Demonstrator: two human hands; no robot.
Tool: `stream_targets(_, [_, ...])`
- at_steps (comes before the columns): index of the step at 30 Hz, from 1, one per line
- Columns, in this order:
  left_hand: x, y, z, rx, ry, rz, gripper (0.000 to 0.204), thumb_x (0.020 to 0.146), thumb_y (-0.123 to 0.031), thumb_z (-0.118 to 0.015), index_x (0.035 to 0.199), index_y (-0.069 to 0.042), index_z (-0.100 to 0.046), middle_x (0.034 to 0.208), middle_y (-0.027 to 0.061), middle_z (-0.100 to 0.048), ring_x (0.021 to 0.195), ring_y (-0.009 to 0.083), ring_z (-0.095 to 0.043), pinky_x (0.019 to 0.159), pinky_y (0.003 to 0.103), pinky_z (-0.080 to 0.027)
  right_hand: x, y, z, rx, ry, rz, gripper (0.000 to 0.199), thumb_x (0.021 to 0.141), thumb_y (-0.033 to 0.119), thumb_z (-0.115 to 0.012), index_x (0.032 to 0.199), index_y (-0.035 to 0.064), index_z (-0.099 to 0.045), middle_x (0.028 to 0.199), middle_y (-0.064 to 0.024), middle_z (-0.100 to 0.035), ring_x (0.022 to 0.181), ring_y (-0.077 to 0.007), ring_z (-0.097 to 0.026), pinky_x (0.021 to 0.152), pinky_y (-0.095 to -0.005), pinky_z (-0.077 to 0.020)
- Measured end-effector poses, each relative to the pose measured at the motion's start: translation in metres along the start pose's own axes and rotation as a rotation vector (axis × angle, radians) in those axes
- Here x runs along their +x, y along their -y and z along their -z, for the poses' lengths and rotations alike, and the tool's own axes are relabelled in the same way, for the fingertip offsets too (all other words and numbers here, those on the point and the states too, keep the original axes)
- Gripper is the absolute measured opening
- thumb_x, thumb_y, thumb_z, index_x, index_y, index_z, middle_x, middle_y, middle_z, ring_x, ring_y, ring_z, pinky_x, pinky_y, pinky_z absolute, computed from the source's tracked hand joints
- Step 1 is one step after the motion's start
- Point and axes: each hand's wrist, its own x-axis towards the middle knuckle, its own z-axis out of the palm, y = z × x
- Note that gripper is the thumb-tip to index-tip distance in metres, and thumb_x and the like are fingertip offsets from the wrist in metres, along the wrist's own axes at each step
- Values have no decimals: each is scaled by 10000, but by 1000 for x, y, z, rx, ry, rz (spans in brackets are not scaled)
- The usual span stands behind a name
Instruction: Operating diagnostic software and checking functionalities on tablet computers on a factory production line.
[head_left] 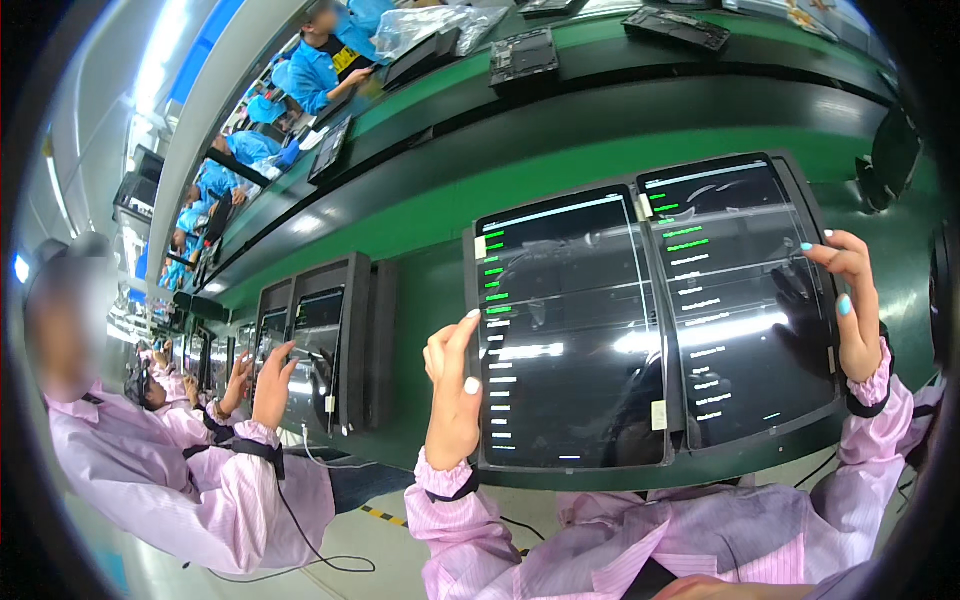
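Observation:
Two large black tablets lie side by side in a dark grey foam tray (797, 178). Lists of green and white text lines glow on the left tablet (575, 400) and the right tablet (760, 390). Clear film with bright reflections covers their screens. At the left tablet's outer edge is my left hand (455, 385), its index fingertip by the rim, thumb apart and nothing held. My right hand (850, 290) hovers at the right tablet's outer edge, index finger reaching over the screen, thumb apart. I cannot tell whether either fingertip presses the glass.
A co-worker in a pink smock (190, 480) works at the left over another foam tray (355, 300) with tablets. Beyond the green bench (430, 260) runs a dark raised ledge (620, 130) carrying opened devices (523, 58). A black stand (890, 165) stands at the right.

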Motion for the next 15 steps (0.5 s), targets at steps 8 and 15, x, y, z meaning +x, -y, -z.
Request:
stream_targets(8, [4,-2,-3,-32,24,-10,621,858,-430,-349,1307,-1,-346,1188,181,-366,1115,298,-323,999,399,-173,30,6,-1,-507,251,16,302,825,177,-408,1053,-22,-415,1211,-178,-474,1212,-294,-317,1013,-391,-226])
stream_targets(15, [4,-6,1,100,-11,-2,605,743,-248,-586,1288,-59,-401,1318,187,-294,1211,331,-263,1016,441,-185,20,-6,4,-117,-114,2,349,850,237,-408,1083,-22,-405,1157,-189,-474,1161,-264,-394,1006,-370,-250])
